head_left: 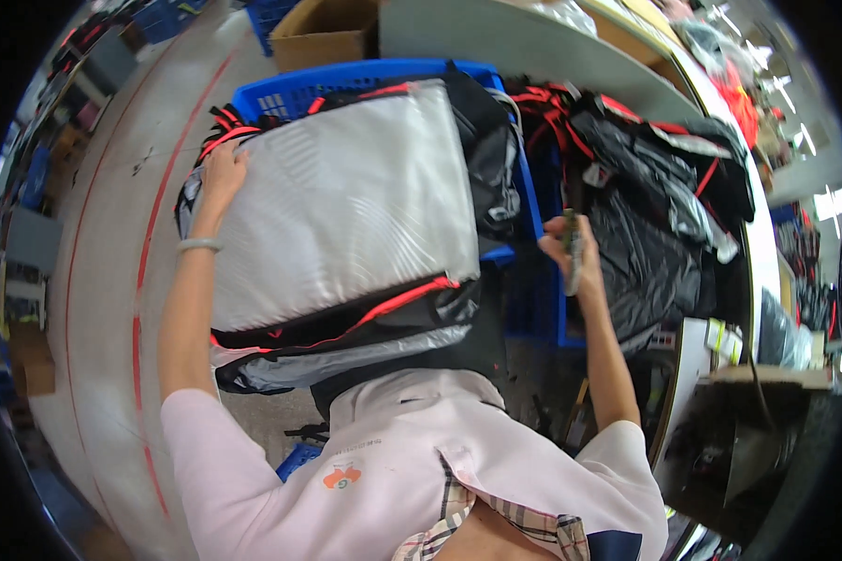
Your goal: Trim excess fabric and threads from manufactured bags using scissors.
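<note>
Across my lap and a blue basket lies a large silver-grey panel (346, 206) with black fabric and red trim along its edges. It looks like part of a sewn bag. At its far left corner, my left hand (223, 175) has its fingers closed on the red-and-black edge. Right of the panel, my right hand (563, 251) is raised with its fingers wrapped round a slim olive-green tool (573, 241), possibly snips; its exact kind is unclear. The tool stands apart from the panel.
Under the panel is the blue basket (374, 67). Black bags with red straps (650, 178) are heaped at the right, in front of a white-edged table (763, 271). A cardboard box (326, 37) stands behind. Red lines (138, 346) run along the floor at left.
</note>
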Demonstrator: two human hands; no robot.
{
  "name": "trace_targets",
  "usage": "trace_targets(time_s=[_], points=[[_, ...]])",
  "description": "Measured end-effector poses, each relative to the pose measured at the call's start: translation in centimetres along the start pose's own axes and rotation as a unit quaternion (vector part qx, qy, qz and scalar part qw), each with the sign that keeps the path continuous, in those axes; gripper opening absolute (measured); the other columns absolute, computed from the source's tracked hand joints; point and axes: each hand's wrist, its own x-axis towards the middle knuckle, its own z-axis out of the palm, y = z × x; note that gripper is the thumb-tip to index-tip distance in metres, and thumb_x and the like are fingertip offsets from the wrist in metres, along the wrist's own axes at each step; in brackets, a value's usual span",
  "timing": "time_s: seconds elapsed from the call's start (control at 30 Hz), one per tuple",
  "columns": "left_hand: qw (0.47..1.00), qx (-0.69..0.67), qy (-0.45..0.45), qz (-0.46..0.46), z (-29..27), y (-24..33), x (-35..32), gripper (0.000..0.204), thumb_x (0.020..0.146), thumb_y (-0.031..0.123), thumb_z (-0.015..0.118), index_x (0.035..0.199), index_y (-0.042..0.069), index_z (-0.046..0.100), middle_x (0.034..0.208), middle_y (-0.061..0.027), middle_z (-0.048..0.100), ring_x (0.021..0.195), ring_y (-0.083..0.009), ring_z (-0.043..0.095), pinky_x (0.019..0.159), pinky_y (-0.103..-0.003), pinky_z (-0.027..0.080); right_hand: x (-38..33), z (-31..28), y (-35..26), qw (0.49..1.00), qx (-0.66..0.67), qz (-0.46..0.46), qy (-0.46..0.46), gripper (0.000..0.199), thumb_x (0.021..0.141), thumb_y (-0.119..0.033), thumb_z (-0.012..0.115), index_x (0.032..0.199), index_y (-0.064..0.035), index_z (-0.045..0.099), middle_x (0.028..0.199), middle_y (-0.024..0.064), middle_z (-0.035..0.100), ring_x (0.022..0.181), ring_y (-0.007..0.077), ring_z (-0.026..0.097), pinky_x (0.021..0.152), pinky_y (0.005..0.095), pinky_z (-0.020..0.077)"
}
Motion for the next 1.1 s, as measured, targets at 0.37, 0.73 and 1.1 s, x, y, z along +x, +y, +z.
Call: trace_targets(time_s=[0.37,0.73,1.1], points=[[0.894,-0.290,-0.323,0.110,-10.8,17.9,-21.6,0.021,0.078,0.019,0.072,0.087,0.001,0.065,0.076,-0.0118,0.061,0.065,-0.0232,0.061,0.060,-0.033,0.047,-3.2,10.2,-3.8,0.965,0.238,0.100,-0.050,0.032,0.072,-0.003,0.076,0.085,-0.0083,0.047,0.076,-0.0034,0.046,0.069,0.0068,0.046,0.063,0.0229,0.0400],[0.948,-0.271,-0.037,0.165,-20.8,19.0,-19.3,0.008,0.081,-0.001,0.063,0.088,-0.002,0.060,0.078,-0.0129,0.061,0.068,-0.0262,0.060,0.060,-0.033,0.046,-0.8,4.7,-18.7,0.929,0.362,-0.063,0.039,0.037,0.065,0.003,0.079,0.088,-0.0046,0.051,0.079,0.0054,0.060,0.071,0.0122,0.057,0.069,0.0260,0.0453],[0.925,-0.353,0.036,0.135,-12.9,18.3,-18.1,0.011,0.093,0.010,0.057,0.089,0.001,0.051,0.073,-0.0113,0.062,0.062,-0.0252,0.061,0.057,-0.031,0.046,5.3,3.1,-13.5,0.958,-0.086,-0.267,-0.051,0.054,0.061,-0.029,0.087,0.087,-0.0008,0.050,0.078,0.0080,0.051,0.070,0.0209,0.051,0.064,0.0331,0.0436]])
